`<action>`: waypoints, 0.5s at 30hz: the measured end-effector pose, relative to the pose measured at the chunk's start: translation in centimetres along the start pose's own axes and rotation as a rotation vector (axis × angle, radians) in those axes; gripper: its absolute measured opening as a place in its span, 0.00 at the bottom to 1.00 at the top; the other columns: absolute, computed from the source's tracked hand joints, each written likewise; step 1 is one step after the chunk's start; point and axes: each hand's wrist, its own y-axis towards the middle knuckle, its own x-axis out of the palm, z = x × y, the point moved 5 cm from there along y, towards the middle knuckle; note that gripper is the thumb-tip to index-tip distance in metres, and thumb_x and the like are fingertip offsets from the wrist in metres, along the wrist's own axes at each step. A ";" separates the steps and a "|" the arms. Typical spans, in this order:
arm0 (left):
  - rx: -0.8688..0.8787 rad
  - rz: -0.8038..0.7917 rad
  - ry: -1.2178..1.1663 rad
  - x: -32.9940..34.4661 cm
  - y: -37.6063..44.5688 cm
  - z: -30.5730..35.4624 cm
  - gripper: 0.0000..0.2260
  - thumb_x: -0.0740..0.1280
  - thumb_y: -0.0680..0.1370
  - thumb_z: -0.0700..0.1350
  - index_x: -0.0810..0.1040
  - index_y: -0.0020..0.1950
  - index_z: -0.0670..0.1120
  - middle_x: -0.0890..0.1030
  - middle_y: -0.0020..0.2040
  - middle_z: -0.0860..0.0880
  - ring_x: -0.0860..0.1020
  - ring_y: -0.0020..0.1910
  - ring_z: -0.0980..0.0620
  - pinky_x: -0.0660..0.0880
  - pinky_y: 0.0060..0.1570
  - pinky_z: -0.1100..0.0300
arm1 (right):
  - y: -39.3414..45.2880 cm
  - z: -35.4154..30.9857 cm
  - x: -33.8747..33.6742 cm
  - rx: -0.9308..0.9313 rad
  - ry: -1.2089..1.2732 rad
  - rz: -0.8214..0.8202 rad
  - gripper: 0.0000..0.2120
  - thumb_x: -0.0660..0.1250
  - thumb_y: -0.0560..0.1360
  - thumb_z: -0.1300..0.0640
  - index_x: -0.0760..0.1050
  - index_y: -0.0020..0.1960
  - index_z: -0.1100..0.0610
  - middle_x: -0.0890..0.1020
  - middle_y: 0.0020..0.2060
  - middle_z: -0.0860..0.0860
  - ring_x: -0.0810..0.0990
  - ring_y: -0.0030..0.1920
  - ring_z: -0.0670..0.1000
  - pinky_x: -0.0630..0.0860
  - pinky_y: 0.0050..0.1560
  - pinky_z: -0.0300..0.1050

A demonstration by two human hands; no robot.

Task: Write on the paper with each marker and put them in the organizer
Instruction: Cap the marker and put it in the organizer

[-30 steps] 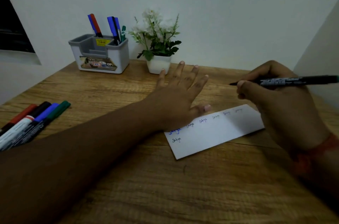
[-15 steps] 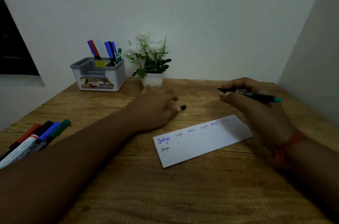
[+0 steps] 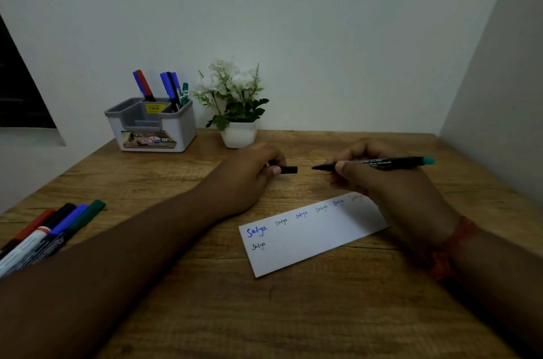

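Black cap (image 3: 289, 169) now pinched in left hand (image 3: 252, 173), lifted off counter (image 3: 293, 314); a second ago hand lay flat. Right hand (image 3: 382, 182) grips marker (image 3: 379, 164), tip facing cap. Recapping likely next. Paper (image 3: 311, 235) mid-counter, organizer (image 3: 152, 126) far left corner.

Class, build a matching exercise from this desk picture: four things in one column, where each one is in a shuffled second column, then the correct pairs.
Things
1. marker cap
2. uncapped marker
3. organizer
4. paper

Places
A. lying flat on the table, in front of both hands
B. held in the left hand
C. at the back of the table, left of the potted plant
D. held in the right hand

Pairs: 1-B, 2-D, 3-C, 4-A
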 end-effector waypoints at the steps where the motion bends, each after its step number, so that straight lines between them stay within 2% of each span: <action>1: 0.007 -0.001 -0.015 0.0 -0.1 0.2 0.05 0.64 0.81 0.44 0.78 0.55 0.51 0.76 0.48 0.58 0.73 0.48 0.61 0.70 0.46 0.65 | -0.1 0.0 0.1 -0.001 -0.002 -0.009 0.03 0.70 0.77 0.60 0.82 0.47 0.56 0.88 0.44 0.50 0.87 0.46 0.48 0.82 0.58 0.51; 5: 0.045 0.008 -0.037 0.1 -0.4 1.0 0.05 0.63 0.82 0.43 0.76 0.55 0.51 0.78 0.48 0.54 0.74 0.47 0.60 0.71 0.45 0.63 | -0.4 -0.2 0.3 0.001 0.004 -0.037 0.03 0.69 0.77 0.60 0.82 0.47 0.56 0.88 0.45 0.50 0.87 0.47 0.49 0.81 0.59 0.53; 11: 0.110 -0.003 -0.011 0.3 -0.7 2.1 0.05 0.63 0.81 0.43 0.76 0.55 0.51 0.75 0.46 0.59 0.73 0.47 0.61 0.68 0.42 0.69 | -0.9 -0.4 0.2 -0.007 -0.007 -0.037 0.03 0.69 0.77 0.61 0.81 0.48 0.57 0.88 0.44 0.50 0.87 0.46 0.47 0.82 0.55 0.47; 15: 0.130 -0.003 0.002 0.2 -0.8 2.4 0.05 0.63 0.82 0.44 0.76 0.56 0.52 0.77 0.48 0.57 0.73 0.47 0.60 0.71 0.44 0.64 | -0.9 -0.4 0.3 -0.008 -0.007 -0.040 0.02 0.70 0.76 0.61 0.82 0.47 0.57 0.88 0.45 0.49 0.88 0.46 0.47 0.83 0.53 0.45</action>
